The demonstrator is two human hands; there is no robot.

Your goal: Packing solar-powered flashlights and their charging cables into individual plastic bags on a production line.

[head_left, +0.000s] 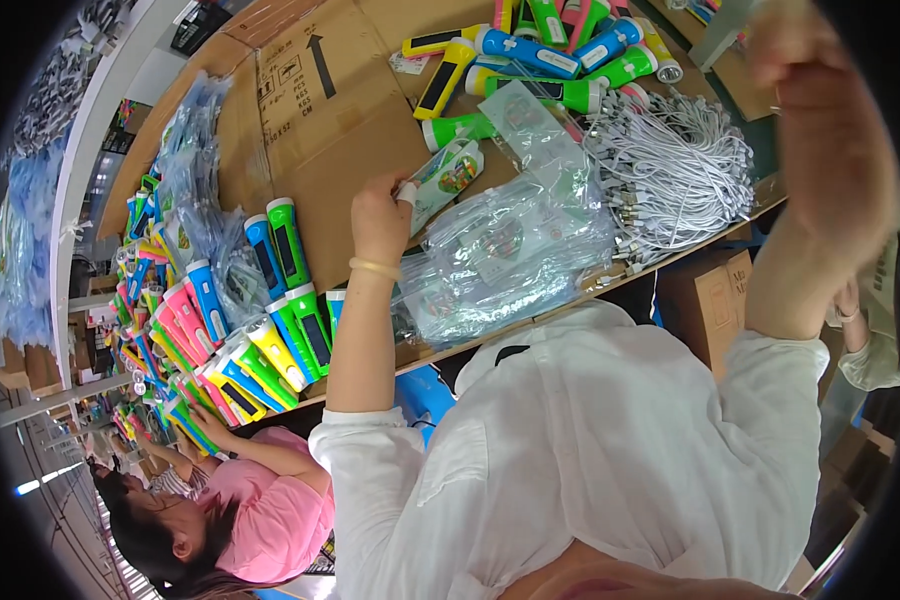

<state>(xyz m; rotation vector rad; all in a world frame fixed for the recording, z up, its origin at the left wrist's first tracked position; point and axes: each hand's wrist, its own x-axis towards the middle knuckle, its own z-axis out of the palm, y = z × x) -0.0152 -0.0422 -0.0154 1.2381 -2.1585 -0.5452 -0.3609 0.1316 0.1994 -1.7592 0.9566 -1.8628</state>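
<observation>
My left hand (pixel 380 218) is closed on the near end of a clear plastic bag (pixel 452 178) with a colourful printed picture. That bag is tilted above the cardboard, beside a loose pile of flat clear plastic bags (pixel 505 250). My right hand (pixel 795 50) is raised at the upper right, away from the pile. Motion smears it, so its fingers and anything in them cannot be made out. A bundle of white cables (pixel 675 170) lies right of the bags. Beyond it are blue, green and yellow flashlights (pixel 530 52), heaped together.
Cardboard (pixel 345 110) covers the table. More flashlights (pixel 270 350) crowd its left end, beside a long heap of clear bags (pixel 190 150). A co-worker in a pink top (pixel 275 510) sits at the left. A carton (pixel 710 305) stands below the right edge.
</observation>
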